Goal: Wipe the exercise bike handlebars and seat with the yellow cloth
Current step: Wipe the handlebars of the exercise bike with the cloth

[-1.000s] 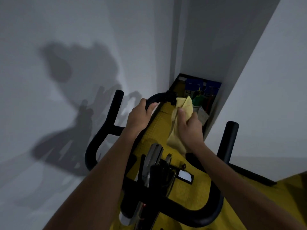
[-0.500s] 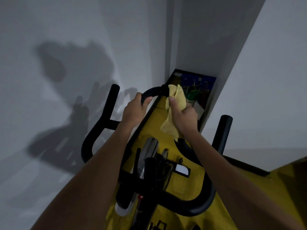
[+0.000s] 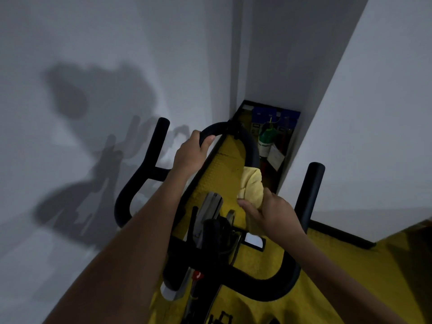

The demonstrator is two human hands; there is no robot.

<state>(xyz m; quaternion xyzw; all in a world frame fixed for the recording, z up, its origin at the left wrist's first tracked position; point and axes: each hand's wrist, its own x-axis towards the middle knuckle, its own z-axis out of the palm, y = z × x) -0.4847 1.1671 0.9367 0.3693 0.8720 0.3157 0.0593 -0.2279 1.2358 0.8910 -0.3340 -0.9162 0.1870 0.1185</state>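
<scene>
On the loop's right arm, the right hand (image 3: 273,213) pinches the yellow cloth (image 3: 251,185) against the handlebars (image 3: 251,146), whose bar runs away upward toward the left hand (image 3: 190,153), itself wrapped round it.

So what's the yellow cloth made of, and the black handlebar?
The yellow cloth looks like soft, fuzzy fabric, perhaps microfibre: it bunches into plump matte folds. The handlebar looks covered in matte black rubber or foam, smooth without shine; its core is hidden.

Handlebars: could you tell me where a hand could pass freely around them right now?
Free: the gap between the left horn and left hand, and beside the right horn. Crowded: the centre loop, with the right hand, yellow cloth and stem.
</scene>
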